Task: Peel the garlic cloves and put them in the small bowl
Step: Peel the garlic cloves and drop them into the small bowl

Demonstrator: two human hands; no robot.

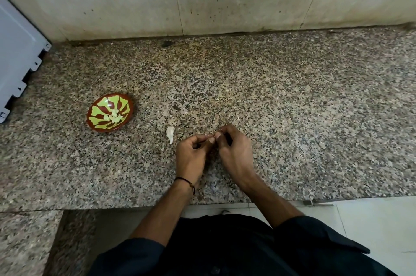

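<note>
Right of the one small bowl (99,128), our left hand (193,154) and right hand (236,149) meet, both pinching one mostly hidden garlic clove (208,135). Between bowl and hands lies one white garlic scrap (170,134). Inside the bowl sit a few peeled cloves (114,116), too clumped for us to count.

Dim, flat indoor light; soft shadows under hands; wide-angle bending at edges; slight softness.

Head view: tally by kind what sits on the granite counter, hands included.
Small bowl: 1, garlic inside too merged to count
Loose white garlic piece: 1
Garlic clove pinched between hands: 1
Hands: 2, left hand, right hand
White appliance: 1
Total: 6
</note>
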